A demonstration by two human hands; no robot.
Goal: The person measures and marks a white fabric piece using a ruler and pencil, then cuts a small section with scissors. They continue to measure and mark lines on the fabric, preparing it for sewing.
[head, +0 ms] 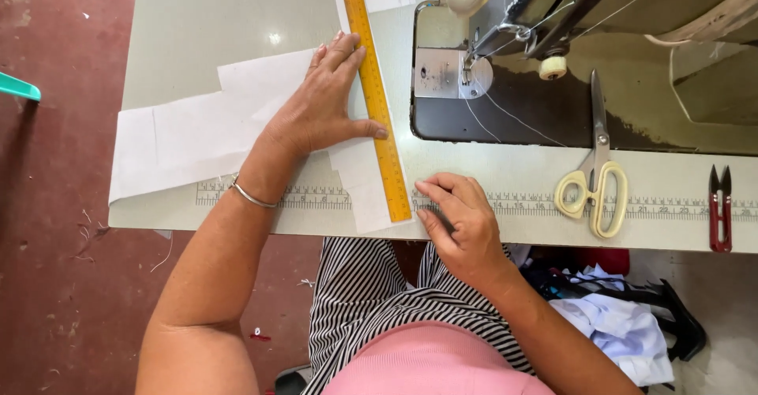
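My left hand (324,103) lies flat with fingers spread, pressing on a yellow ruler (377,103) and the white fabric (197,134) under it. The ruler runs lengthwise away from me across a narrow white strip. My right hand (458,213) rests at the table's near edge just right of the ruler's lower end, fingers curled together as if pinching something small; what it holds is hidden. A thin metal bangle is on my left wrist.
A sewing machine (553,16) stands at the back right. Cream-handled scissors (596,174) and red thread snips (719,209) lie on the table (197,16) to the right. A printed measuring scale runs along the near edge. Cloth pieces (624,324) are piled below right.
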